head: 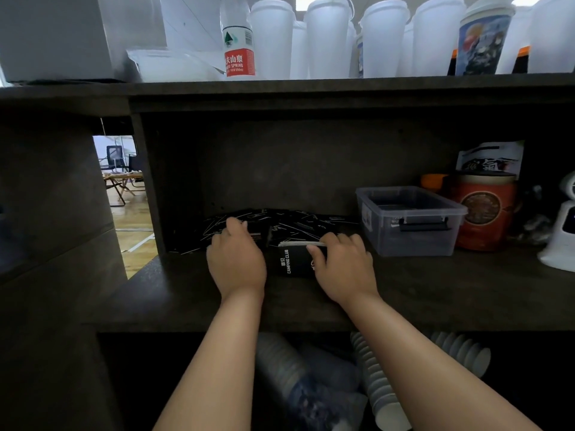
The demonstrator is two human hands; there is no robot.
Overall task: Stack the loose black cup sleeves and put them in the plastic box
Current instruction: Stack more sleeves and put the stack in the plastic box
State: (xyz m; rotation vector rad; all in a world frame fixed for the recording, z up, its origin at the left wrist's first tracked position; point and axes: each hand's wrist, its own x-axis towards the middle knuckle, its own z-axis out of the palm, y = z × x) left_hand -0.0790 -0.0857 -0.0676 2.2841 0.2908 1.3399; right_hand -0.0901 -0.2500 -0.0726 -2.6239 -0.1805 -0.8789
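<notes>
One sleeve stack (292,259) on edge (long axis left-right), right hand (342,269) fingers gripping it.

We have both bare forearms reaching forward and up from the bottom of the view, running nearly parallel. Our left hand (235,259) lies palm down, knuckles up, fingers bent forward and spread onto what lies under them. Our right hand (343,265) sits close beside it, apart, wrist angled inward, thumb pressed in on the near side and fingers curled over the top, pinching.
</notes>
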